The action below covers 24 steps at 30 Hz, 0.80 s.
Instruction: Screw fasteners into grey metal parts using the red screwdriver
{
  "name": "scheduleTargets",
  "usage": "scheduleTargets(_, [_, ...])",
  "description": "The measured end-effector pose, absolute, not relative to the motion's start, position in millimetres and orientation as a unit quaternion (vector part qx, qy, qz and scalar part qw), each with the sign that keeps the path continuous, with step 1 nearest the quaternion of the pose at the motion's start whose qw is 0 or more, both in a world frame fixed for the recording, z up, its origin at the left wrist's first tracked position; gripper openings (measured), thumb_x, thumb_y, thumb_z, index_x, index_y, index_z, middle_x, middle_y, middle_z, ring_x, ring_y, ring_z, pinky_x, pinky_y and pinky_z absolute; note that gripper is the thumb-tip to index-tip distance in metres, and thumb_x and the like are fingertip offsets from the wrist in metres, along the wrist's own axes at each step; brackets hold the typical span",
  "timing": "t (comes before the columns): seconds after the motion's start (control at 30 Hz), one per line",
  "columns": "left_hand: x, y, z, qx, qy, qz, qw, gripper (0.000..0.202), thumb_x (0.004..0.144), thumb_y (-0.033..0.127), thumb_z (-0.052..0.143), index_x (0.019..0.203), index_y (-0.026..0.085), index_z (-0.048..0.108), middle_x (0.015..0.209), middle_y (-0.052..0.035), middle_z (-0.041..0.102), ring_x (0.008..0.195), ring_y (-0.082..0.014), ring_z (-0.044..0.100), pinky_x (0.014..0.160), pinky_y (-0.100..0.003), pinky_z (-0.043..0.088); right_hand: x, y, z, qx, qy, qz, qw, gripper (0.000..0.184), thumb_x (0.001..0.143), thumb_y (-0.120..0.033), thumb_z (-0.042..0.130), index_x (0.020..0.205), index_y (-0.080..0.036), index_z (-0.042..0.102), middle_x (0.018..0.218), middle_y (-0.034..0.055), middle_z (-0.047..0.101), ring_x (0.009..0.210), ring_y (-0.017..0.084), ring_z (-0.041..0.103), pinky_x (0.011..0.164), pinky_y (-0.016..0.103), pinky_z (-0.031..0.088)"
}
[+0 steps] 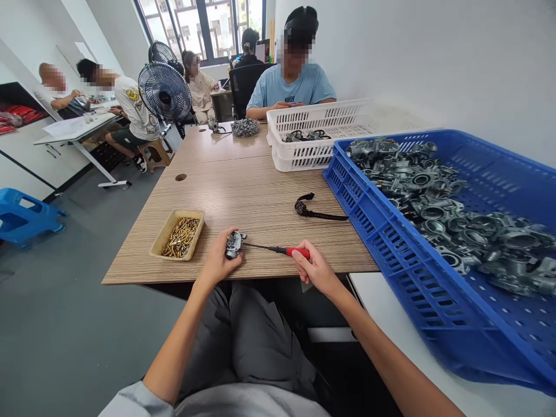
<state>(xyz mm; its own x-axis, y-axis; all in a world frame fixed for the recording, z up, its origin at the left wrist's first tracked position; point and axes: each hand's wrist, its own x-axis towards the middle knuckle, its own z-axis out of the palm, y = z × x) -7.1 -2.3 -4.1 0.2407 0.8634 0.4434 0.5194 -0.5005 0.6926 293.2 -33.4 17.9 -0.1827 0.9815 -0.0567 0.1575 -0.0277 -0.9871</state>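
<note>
Beside held carburetor (pixel 233 244): tray (pixel 158 242) of brass screws (pixel 181 236).

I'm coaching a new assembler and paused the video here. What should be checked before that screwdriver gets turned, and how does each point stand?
1. Grip of the left hand on the metal part, above the table: ok.
2. Grip of the right hand on the screwdriver, at its red handle: ok.
3. Screwdriver tip seated in a screw head: cannot tell, too small to see.
4. Tray of brass screws beside the left hand: ok.
5. Black strap lying apart from the screwdriver: ok.
</note>
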Motion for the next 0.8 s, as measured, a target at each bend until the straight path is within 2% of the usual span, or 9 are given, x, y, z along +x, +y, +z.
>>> scheduleTargets(0.1, [-7.7,-1.7,-5.2,0.762,0.451,0.416,0.209,0.068,0.084,0.015,0.069,0.148,0.023,0.047,0.141,-0.0126,0.061,0.131,-0.0281,0.060,0.114,-0.044,0.047,293.1,-32.3,15.8,-0.509,-0.568,0.514,0.393,0.044,0.097,-0.066,0.054,0.084,-0.027,0.039,0.044,-0.0126,0.039,0.037,0.012,0.038,0.042,0.025,0.036])
scheduleTargets(0.3, [-7.9,-1.5,-5.9,0.757,0.458,0.416,0.210,0.068,0.084,0.016,0.069,0.147,0.023,0.047,0.140,-0.0121,0.062,0.129,-0.0278,0.061,0.114,-0.044,0.047,292.7,-33.6,19.0,-0.542,-0.595,0.467,0.367,0.044,0.099,-0.066,0.050,0.080,-0.027,0.043,0.043,-0.0082,0.046,0.038,0.014,0.045,0.044,0.026,0.037])
scheduleTargets(0.43, [-6.7,-1.3,-7.4,0.750,0.465,0.423,0.206,0.068,0.083,0.016,0.069,0.147,0.023,0.047,0.138,-0.0124,0.063,0.128,-0.0279,0.061,0.114,-0.045,0.047,292.4,-35.4,22.9,-0.525,-0.593,0.481,0.376,0.039,0.096,-0.065,0.054,0.094,-0.026,0.049,0.047,-0.0102,0.046,0.040,0.014,0.048,0.044,0.025,0.038])
scheduleTargets(0.53, [-6.2,-1.1,-8.1,0.748,0.466,0.426,0.205,0.067,0.083,0.016,0.070,0.146,0.022,0.048,0.138,-0.0126,0.063,0.128,-0.0279,0.061,0.113,-0.045,0.047,293.4,-35.8,23.6,-0.508,-0.598,0.488,0.382,0.038,0.095,-0.061,0.058,0.105,-0.026,0.047,0.050,-0.0115,0.048,0.042,0.014,0.048,0.045,0.025,0.038])
scheduleTargets(0.8, [-7.6,-1.2,-5.1,0.755,0.459,0.419,0.208,0.067,0.084,0.017,0.070,0.147,0.022,0.047,0.138,-0.0122,0.063,0.127,-0.0275,0.062,0.113,-0.044,0.047,291.8,-35.0,22.9,-0.512,-0.586,0.496,0.385,0.041,0.095,-0.064,0.058,0.089,-0.027,0.042,0.052,-0.0097,0.049,0.042,0.013,0.046,0.044,0.025,0.036])
